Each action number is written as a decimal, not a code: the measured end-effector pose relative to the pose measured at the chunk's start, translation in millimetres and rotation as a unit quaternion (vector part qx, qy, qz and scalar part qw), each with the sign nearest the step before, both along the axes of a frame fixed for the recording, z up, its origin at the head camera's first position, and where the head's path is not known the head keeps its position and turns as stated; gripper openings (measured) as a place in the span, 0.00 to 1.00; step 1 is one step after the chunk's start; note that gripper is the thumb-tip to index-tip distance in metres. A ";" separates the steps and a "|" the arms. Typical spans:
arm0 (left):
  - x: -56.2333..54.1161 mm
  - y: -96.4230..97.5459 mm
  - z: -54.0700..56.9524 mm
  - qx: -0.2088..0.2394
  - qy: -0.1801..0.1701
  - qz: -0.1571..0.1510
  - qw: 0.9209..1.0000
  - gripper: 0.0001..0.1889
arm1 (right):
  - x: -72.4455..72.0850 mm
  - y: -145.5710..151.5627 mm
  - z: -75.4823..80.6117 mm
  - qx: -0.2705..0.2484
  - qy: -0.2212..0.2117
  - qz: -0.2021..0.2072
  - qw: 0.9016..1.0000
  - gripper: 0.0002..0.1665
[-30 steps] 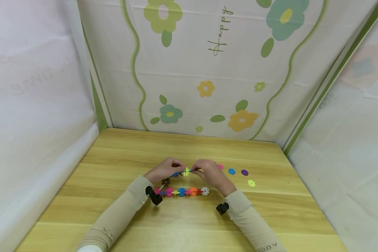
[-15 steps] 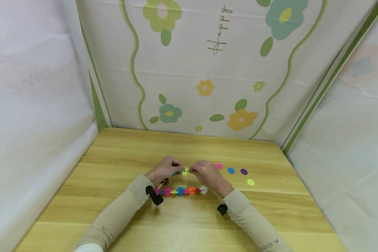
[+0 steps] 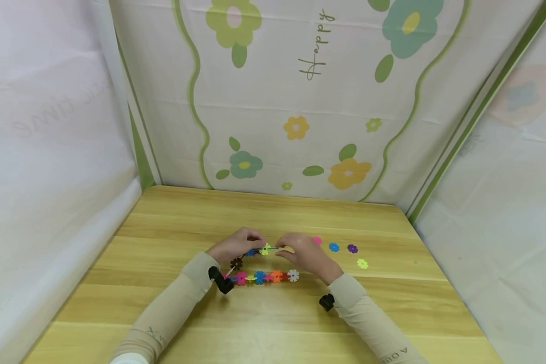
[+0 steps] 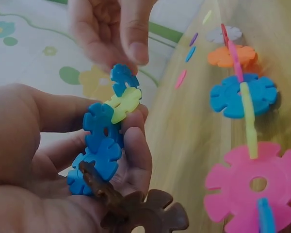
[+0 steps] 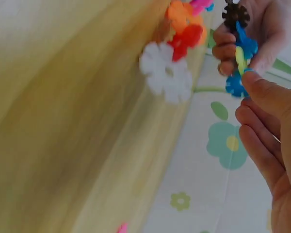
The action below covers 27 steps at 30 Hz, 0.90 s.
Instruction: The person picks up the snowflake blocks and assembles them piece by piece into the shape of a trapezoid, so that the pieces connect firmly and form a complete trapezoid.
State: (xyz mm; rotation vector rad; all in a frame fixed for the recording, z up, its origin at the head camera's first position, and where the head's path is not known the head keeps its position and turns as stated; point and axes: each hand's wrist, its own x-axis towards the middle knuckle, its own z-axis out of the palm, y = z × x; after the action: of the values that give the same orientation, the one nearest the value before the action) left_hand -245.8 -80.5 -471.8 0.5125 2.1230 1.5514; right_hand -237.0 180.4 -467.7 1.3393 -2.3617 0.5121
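Observation:
My left hand (image 3: 238, 245) grips the raised part of a chain of slotted snowflake discs, its fingers around blue discs (image 4: 99, 128) and at a yellow disc (image 4: 125, 104). Beyond the yellow one, a blue disc (image 4: 123, 77) forms the chain's tip. My right hand (image 3: 307, 252) is at this tip, thumb over the disc's edge in the right wrist view, other fingers spread apart from it. A brown disc (image 3: 236, 263) hangs below the left hand. From there the chain bends back into a row on the table, with pink (image 3: 241, 278), blue (image 3: 260, 277), orange (image 3: 276, 276) and white (image 3: 293, 275) discs.
Loose discs lie to the right of my right hand: pink (image 3: 317, 240), blue (image 3: 334, 247), purple (image 3: 352, 248) and yellow-green (image 3: 362, 264). The wooden table (image 3: 368, 323) is bordered by white printed cloth (image 3: 264, 101) at the back and sides.
My right hand's thumb and fingers have come apart at the chain's tip, and the hand has shifted slightly right. My left hand keeps its grip on the chain.

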 end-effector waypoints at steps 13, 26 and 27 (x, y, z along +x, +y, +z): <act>-3.1 0.5 -0.2 -0.014 -0.004 -0.014 1.000 0.19 | -41.7 82.5 0.6 0.059 -0.189 -0.184 0.963 0.16; -4.3 12.1 1.1 -0.041 0.018 -0.042 0.998 0.20 | -55.6 95.2 -22.8 0.038 -0.301 -0.237 0.923 0.09; -4.5 12.2 1.1 -0.043 0.020 -0.042 0.998 0.20 | -55.6 95.0 -21.4 0.032 -0.309 -0.243 0.919 0.08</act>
State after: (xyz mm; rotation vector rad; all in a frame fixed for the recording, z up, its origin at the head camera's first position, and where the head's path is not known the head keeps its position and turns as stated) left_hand -250.2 -68.3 -470.6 0.6006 2.1589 1.4097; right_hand -292.6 275.4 -489.2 0.5984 -3.1027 0.7874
